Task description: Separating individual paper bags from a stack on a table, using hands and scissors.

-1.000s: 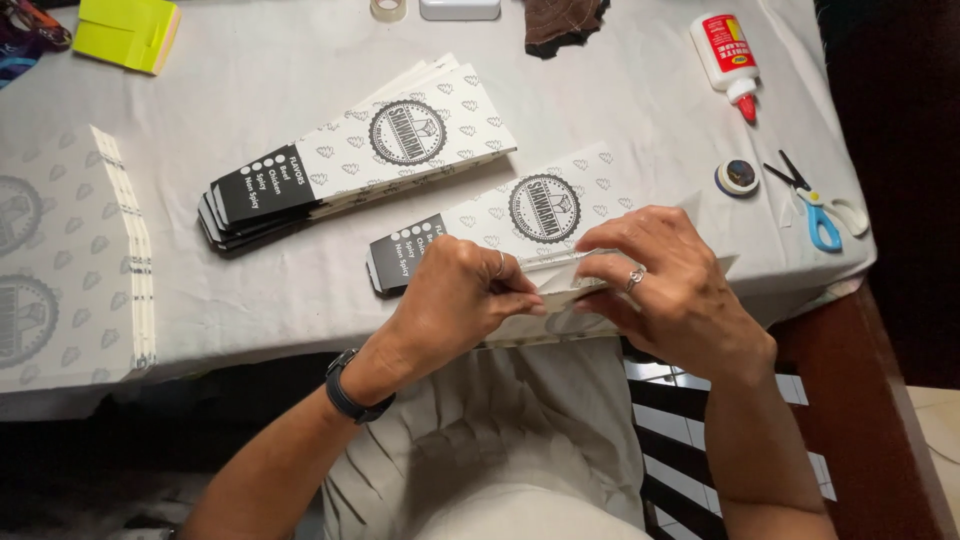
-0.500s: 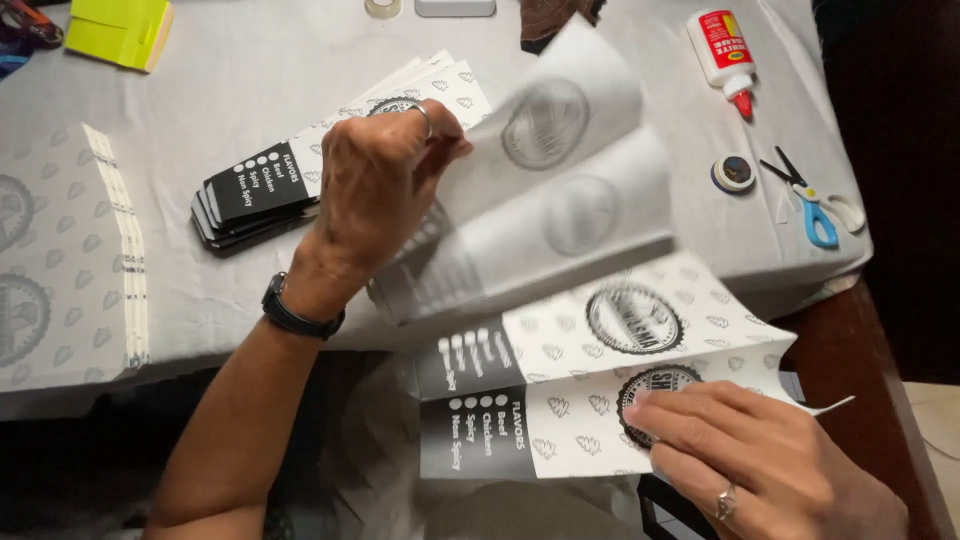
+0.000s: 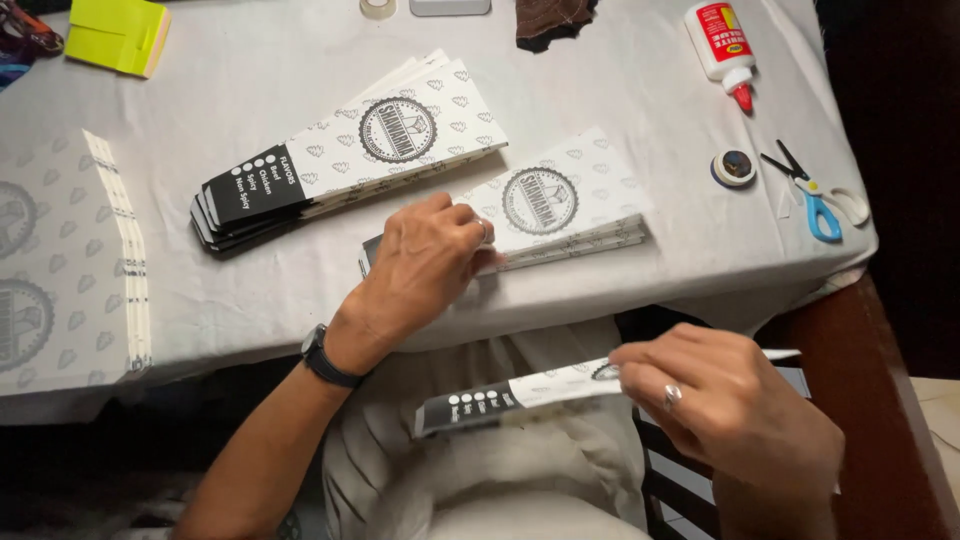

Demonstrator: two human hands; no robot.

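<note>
Two hands work at the near edge of the desk (image 3: pixel 250 80), which is covered in a pale cloth. The left hand (image 3: pixel 425 265) lies palm down on a small stack of folded paper bags (image 3: pixel 560 205), white with a round dark emblem and a black end; its fingers press the stack's near left part, so this grip is flat and holds nothing between the fingers. The right hand (image 3: pixel 730 400) is lower, off the desk and over the lap, where its grip is pinched narrow on one folded bag (image 3: pixel 510 398). That bag runs out leftward from the fingertips, black end farthest from the grip. A larger stack of bags (image 3: pixel 350 150) lies just up-left of the left hand. A glue bottle (image 3: pixel 722 40), a small round tin (image 3: pixel 734 168) and blue-handled scissors (image 3: pixel 815 195) lie at the desk's right side, well apart from both hands
</note>
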